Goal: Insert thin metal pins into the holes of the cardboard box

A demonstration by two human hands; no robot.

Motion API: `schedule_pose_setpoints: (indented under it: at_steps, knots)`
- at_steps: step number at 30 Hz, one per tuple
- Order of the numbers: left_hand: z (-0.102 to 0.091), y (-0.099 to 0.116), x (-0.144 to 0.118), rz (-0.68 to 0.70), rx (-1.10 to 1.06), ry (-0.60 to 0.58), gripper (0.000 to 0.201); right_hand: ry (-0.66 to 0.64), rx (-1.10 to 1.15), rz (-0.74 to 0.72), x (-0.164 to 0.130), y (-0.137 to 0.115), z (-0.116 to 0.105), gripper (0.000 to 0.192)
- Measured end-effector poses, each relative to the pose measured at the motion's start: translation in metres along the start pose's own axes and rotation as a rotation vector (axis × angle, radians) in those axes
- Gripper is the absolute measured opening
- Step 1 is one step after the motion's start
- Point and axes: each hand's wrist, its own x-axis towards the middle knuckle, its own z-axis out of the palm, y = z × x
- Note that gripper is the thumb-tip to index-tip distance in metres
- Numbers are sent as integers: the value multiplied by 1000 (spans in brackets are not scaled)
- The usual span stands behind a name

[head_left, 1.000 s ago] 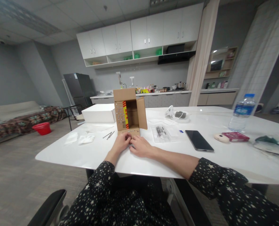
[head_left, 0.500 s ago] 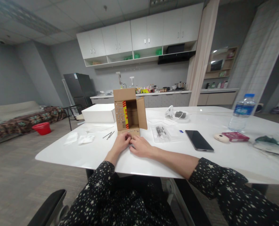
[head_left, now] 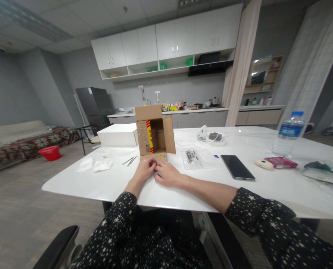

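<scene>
Our left hand (head_left: 147, 168) and right hand (head_left: 168, 175) meet, both curled, at near flap (head_left: 159, 157) of cardboard box (head_left: 142, 139); we cannot tell whether either grips anything. Box stands open toward us on counter (head_left: 99, 184), clear case (head_left: 199, 163) to its right.

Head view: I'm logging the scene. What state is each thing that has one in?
Cardboard box: upright, open
White box: closed
Plastic case: appears open
Phone: lying flat, screen dark
Bottle: upright, capped
Fridge: shut
Upper cabinets: shut
Red basin: upright
Left hand, right hand: close together, grip hidden
</scene>
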Motion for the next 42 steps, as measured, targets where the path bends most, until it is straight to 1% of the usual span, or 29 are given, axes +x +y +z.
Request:
schedule_pose_setpoints:
  at_steps: [13, 21, 42]
  knots:
    - [0, -1, 0, -8, -2, 4, 17, 17, -1, -6, 1, 1, 2, 32]
    - [-1, 3, 0, -12, 3, -5, 17, 15, 3, -5, 0, 1, 3, 31]
    - [1, -1, 0, -12, 5, 0, 17, 2, 11, 11, -1, -1, -1, 31]
